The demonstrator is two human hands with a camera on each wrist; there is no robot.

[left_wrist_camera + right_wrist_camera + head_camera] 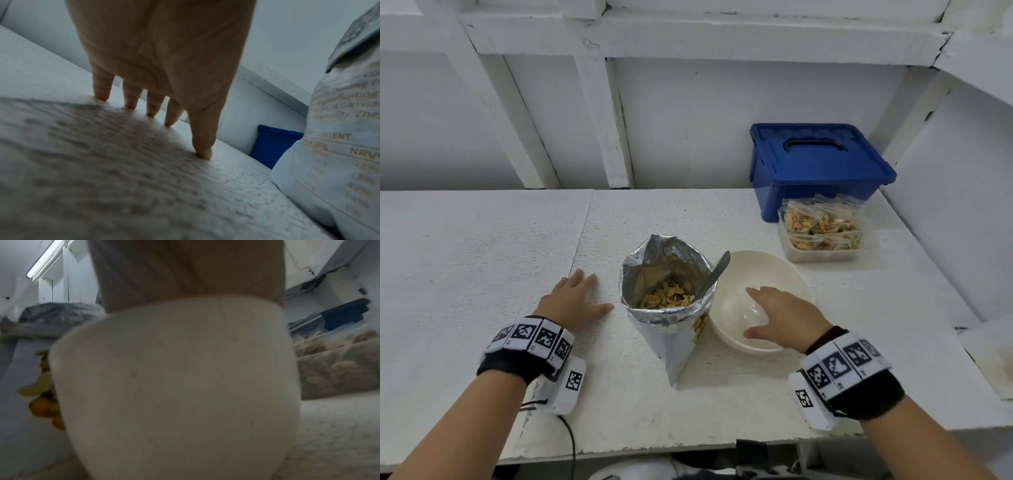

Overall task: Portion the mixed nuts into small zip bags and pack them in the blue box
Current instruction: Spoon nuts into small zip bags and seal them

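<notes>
An open foil bag of mixed nuts stands mid-table, a spoon handle sticking out of its mouth. My left hand lies flat on the table to the left of the bag, fingers straight; the left wrist view shows its fingertips pressing the surface beside the bag. My right hand reaches into the white bowl right of the bag, fingers spread over something glossy and clear at the bottom. The bowl wall hides those fingers in the right wrist view. The blue box sits lidded at the back right.
A clear tub holding several filled zip bags of nuts stands in front of the blue box. A white wall with posts runs behind the table, and a side panel closes in the right. The table's front edge lies near my wrists.
</notes>
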